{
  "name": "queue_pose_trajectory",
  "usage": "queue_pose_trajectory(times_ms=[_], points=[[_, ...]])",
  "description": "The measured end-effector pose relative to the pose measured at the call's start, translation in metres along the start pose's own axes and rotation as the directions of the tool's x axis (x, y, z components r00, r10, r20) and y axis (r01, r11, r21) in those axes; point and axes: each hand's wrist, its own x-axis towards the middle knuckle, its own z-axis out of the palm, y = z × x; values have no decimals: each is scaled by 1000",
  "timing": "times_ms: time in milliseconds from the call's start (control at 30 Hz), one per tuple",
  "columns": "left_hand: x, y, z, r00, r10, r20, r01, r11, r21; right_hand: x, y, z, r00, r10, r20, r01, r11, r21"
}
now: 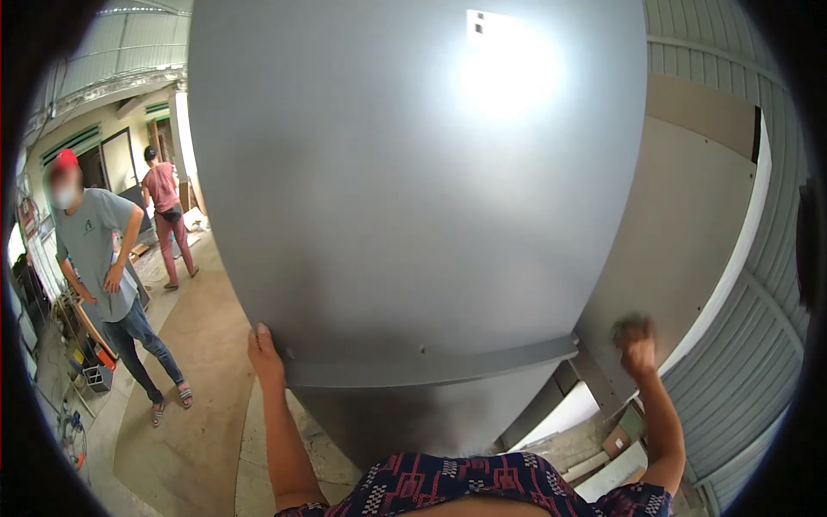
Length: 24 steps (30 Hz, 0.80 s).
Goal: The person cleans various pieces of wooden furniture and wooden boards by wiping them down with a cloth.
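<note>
A tall grey metal-looking cabinet (413,215) stands right in front of me, with a lip running across it low down. My left hand (264,351) holds the cabinet's left edge near that lip, its fingers partly hidden. Off to the right, my right hand (638,349) is closed on a dark, wadded rag (630,327). Motion blurs both hand and rag, so the rag's exact kind is hard to make out. It is at the face of a grey-beige panel (680,224) beside the cabinet.
A person in a red cap (96,250) stands at the left, facing this way. Farther back, another person (164,207) faces away. A brown sheet (194,388) covers part of the floor. Corrugated metal wall (741,370) closes the right side; boards and a small box (617,442) lie below.
</note>
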Motion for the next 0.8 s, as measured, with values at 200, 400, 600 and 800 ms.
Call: queue_pose_trajectory(times_ms=[200, 400, 600, 800], points=[[8, -20, -10, 995, -64, 82, 68, 996, -51, 48, -37, -3, 924, 358, -134, -264, 851, 454], [5, -17, -15, 991, -47, 124, 69, 981, -182, 200, -109, -180, 639, 604, -476, 78, 565, 822], [4, -5, -16, 987, 7, 162, 19, 987, -158, 309, -226, -297, 446, 332, -831, 296, 822, 487], [6, -2, -19, 982, -13, 188, 41, 989, -145, 341, -289, -334, 440, -60, -896, 547, 809, 214]])
